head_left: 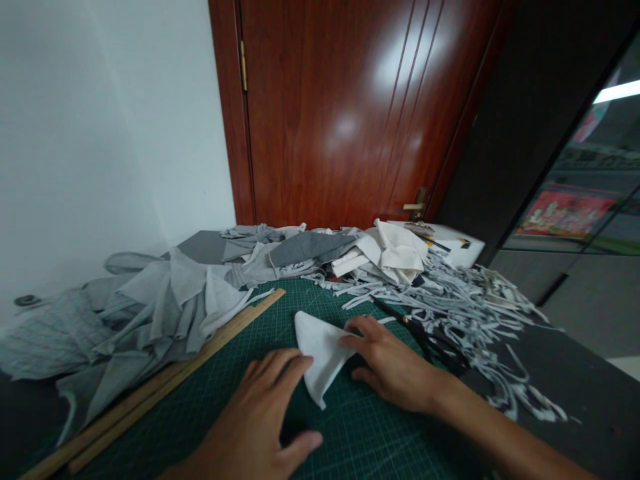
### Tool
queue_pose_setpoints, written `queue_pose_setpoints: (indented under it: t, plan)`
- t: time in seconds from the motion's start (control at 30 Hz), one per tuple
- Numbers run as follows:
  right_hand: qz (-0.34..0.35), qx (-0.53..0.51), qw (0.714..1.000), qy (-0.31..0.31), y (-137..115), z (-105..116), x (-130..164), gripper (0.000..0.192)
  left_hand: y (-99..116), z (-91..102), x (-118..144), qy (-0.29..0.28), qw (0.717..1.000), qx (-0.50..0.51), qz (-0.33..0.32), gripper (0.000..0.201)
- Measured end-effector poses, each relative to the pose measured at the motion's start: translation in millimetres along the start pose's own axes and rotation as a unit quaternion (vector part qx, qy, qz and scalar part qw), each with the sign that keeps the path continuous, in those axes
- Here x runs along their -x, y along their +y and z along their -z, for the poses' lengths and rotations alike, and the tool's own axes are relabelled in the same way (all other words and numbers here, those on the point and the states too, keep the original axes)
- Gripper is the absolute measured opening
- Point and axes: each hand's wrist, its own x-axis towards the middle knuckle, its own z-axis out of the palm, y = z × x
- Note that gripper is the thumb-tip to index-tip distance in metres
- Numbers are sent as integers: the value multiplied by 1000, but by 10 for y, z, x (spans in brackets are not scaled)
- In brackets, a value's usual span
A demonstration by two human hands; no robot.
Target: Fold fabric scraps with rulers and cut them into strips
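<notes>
A small pale grey fabric piece (320, 347), roughly triangular with a curled lower edge, lies on the green cutting mat (390, 433) between my hands. My right hand (393, 360) has its fingers bent over the right corner of this piece; the corner itself is partly hidden beneath them. Palm down at the piece's left edge is my left hand (267, 413), fingers stretched out and thumb held apart, with nothing in its grasp. Black-handled scissors (425, 333) rest just past my right hand, partly covered by fabric strips.
Two wooden rulers (200, 360) run along the mat's left side, beside a heap of grey fabric (165, 293). Thin fabric strips (465, 300) pile up on the right. Cream fabric (395, 253) and a white box (455, 247) sit at the back, before a brown door (340, 120).
</notes>
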Motion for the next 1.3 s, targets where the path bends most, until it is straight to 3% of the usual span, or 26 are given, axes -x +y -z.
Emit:
queue_pose_setpoints:
  t: [0.03, 0.13, 0.2, 0.27, 0.33, 0.4, 0.47, 0.5, 0.57, 0.67, 0.77, 0.87, 0.93, 1.0, 1.13, 1.23, 1.3]
  plan:
    - [8, -10, 1000, 3, -46, -57, -90, 22, 114, -71, -52, 2, 1000, 19, 3, 75]
    - [15, -63, 998, 26, -139, -106, -282, 19, 250, -154, -257, 71, 995, 66, -1, 52]
    - [8, -113, 992, 49, -188, -28, -343, 16, 238, -85, -394, 122, 985, 123, -1, 28]
    - [-3, -164, 984, 69, -231, 102, -369, 10, 225, 65, -492, 128, 968, 216, 12, 11]
    - [-17, -210, 975, 74, -253, 238, -381, 14, 248, 245, -526, 125, 937, 323, 40, 14]
    - [-32, -247, 967, 54, -240, 337, -390, 26, 291, 386, -495, 106, 889, 442, 65, 21]
    - [-43, -267, 963, 16, -188, 368, -400, 37, 303, 433, -412, 67, 849, 517, 87, 33]
    - [-46, -270, 962, -3, -151, 355, -405, 38, 283, 412, -357, 49, 843, 528, 95, 37]
    - [-51, -258, 964, -32, -74, 276, -412, 33, 182, 299, -234, 38, 861, 496, 107, 42]
    - [-54, -199, 978, -22, -30, 94, -408, 30, -38, 75, -52, 41, 923, 367, 108, 55]
    - [-37, -124, 991, 40, -180, -77, -375, 36, -133, -27, 49, 125, 973, 182, 72, 76]
    - [12, -98, 993, 65, -483, -247, -309, 25, -18, -33, 7, 160, 973, 165, 19, 76]
    - [64, -101, 992, 34, -662, -372, -243, 18, 102, -84, -74, 169, 955, 245, 12, 74]
    - [102, -100, 990, -3, -748, -479, -159, 23, 190, -202, -145, 143, 939, 311, 39, 81]
    - [89, -69, 993, -32, -647, -513, 55, 18, 203, -460, -123, 69, 945, 310, 75, 77]
    - [91, -80, 990, -70, -505, -408, 222, 10, 137, -505, 3, 44, 973, 226, 15, 76]
    - [74, -89, 990, -83, -451, -348, 306, 14, 100, -475, 86, 20, 989, 141, -46, 70]
